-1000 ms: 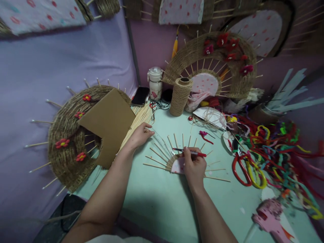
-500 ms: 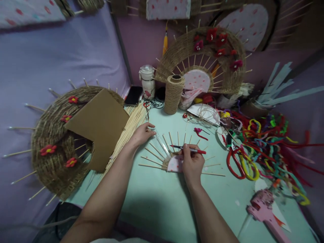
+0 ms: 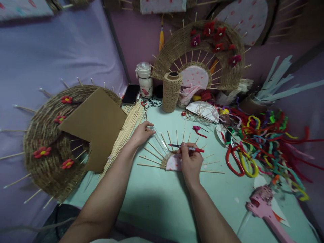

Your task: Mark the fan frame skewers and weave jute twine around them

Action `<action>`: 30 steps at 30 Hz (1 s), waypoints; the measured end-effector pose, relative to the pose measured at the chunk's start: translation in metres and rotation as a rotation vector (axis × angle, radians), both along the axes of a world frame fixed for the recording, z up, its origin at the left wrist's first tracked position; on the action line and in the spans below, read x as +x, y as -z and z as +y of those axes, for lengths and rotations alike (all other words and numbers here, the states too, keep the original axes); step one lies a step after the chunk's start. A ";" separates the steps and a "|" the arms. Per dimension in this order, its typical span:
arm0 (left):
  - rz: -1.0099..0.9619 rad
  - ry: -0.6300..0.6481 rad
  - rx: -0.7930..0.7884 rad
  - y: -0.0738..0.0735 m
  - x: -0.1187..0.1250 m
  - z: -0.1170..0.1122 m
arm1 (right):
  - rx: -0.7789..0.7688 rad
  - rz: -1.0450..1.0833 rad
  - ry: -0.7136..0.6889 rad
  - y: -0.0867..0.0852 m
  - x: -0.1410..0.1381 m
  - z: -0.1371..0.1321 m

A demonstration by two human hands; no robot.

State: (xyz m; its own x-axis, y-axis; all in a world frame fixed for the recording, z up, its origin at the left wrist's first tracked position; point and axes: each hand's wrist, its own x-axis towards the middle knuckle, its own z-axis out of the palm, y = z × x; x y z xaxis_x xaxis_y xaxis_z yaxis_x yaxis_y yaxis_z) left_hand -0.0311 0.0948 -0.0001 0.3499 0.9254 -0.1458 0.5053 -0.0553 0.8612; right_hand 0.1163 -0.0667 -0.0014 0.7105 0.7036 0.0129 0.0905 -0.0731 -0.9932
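Observation:
My left hand (image 3: 141,134) pinches the far end of a clear ruler (image 3: 161,141), which lies slantwise along the sticks of a small half-round fan frame. That frame has a spotted cloth centre (image 3: 173,162), a narrow woven twine band (image 3: 164,163) and thin wooden sticks (image 3: 152,151) fanning outward over the table. Between the fingers of my right hand (image 3: 191,162) is a red pen (image 3: 186,147), its tip pointing left near the ruler. The right hand covers part of the cloth and the right-hand sticks.
Left lie a big woven fan (image 3: 35,135), brown cardboard (image 3: 93,118) and a bundle of sticks (image 3: 126,135). Behind stand a twine spool (image 3: 171,92) and a bottle (image 3: 145,81). Rightward are scissors (image 3: 235,160), colourful pipe cleaners (image 3: 273,148) and a pink glue gun (image 3: 263,204).
The view has shifted slightly, so everything sits a little further left and higher. Both hands keep their holds on the ruler and the pen.

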 end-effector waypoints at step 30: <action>-0.083 -0.033 -0.017 -0.006 0.004 -0.003 | 0.026 0.019 -0.030 0.002 0.000 0.000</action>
State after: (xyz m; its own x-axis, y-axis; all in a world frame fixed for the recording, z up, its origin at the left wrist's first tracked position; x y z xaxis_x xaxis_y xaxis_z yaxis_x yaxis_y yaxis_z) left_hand -0.0275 0.0920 0.0061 0.3304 0.9343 -0.1335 0.4339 -0.0247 0.9006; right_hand 0.1162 -0.0663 -0.0033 0.6895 0.7240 0.0182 0.0734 -0.0449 -0.9963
